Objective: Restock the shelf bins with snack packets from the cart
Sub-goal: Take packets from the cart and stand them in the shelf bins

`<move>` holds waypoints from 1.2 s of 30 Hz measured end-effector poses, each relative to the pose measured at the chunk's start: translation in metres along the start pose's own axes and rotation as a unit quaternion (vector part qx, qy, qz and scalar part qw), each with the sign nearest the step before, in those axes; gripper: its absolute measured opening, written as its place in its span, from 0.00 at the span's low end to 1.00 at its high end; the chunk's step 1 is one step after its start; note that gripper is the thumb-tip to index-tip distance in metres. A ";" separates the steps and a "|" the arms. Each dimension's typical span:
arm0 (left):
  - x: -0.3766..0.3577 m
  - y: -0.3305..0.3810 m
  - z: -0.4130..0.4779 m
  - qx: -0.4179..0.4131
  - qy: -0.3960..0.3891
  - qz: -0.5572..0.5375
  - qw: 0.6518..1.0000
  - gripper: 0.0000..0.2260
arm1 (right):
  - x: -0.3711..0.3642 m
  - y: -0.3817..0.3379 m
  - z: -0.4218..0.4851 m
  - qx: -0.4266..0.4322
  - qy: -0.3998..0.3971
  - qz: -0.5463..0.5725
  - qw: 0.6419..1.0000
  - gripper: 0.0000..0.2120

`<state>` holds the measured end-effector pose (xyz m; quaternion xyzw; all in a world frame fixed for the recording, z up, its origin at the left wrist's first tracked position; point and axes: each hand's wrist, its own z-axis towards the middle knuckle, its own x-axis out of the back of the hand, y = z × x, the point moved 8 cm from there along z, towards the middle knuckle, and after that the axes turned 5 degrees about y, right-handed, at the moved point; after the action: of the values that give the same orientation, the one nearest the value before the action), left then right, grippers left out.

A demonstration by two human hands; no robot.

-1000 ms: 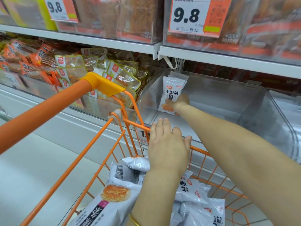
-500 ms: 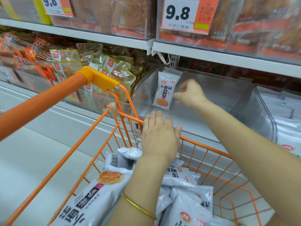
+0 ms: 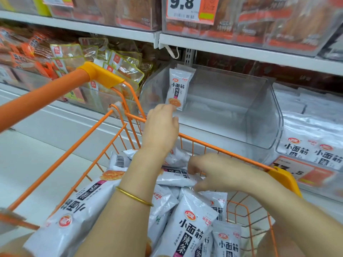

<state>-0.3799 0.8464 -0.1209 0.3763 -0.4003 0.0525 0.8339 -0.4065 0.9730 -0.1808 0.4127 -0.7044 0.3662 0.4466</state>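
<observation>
The orange wire cart [image 3: 219, 149] holds several white snack packets [image 3: 189, 225]. My left hand [image 3: 159, 130] rests on the cart's front rim with its fingers lying loosely over it and holds nothing. My right hand [image 3: 220, 172] is low inside the cart. Its fingers and thumb are spread at the end of a flat white packet [image 3: 174, 176], with no closed grip to be seen. One white packet [image 3: 178, 88] stands upright against the left wall of the clear shelf bin [image 3: 263, 115], with nothing touching it.
The orange cart handle [image 3: 55, 89] crosses the left side. Left of the clear bin is a bin of yellow-edged packets [image 3: 118, 65]. A bin on the right [image 3: 313, 145] holds the same white packets. The upper shelf [image 3: 241, 51] carries a 9.8 price tag [image 3: 187, 8].
My right hand let go of the packet standing in the bin and dropped back into the cart over the packets. My left hand stayed on the rim. The view tilted down.
</observation>
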 end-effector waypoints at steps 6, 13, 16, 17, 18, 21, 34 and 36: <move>0.012 0.014 -0.001 -0.042 0.055 -0.037 0.997 0.13 | 0.004 -0.004 -0.009 -0.013 0.081 0.015 0.996 0.07; 0.014 0.033 -0.006 -0.076 0.050 -0.126 0.988 0.10 | 0.066 -0.002 -0.047 -0.021 0.237 0.009 0.971 0.07; 0.006 0.041 -0.009 -0.045 -0.022 -0.223 0.974 0.16 | 0.097 0.005 -0.057 0.029 0.288 0.093 0.953 0.06; 0.003 0.043 -0.012 -0.031 -0.047 -0.249 0.967 0.18 | 0.104 0.009 -0.057 0.045 0.285 0.130 0.949 0.06; -0.001 0.043 -0.013 -0.015 -0.069 -0.266 0.961 0.18 | 0.109 0.013 -0.056 0.059 0.278 0.176 0.942 0.06; -0.009 0.041 -0.016 0.039 -0.132 -0.303 0.943 0.17 | 0.124 0.021 -0.051 0.101 0.293 0.268 0.912 0.07; 0.018 -0.015 0.007 0.181 0.104 -0.429 0.879 0.07 | 0.077 0.021 0.021 0.010 0.034 0.464 0.885 0.08; 0.022 -0.019 0.008 0.174 0.138 -0.399 0.889 0.05 | 0.081 0.026 0.033 0.006 0.024 0.501 0.865 0.05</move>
<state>-0.3631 0.8229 -0.1129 0.6326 -0.0812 -0.1642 0.7525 -0.4625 0.9336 -0.1199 -0.0017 -0.8031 0.5549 0.2170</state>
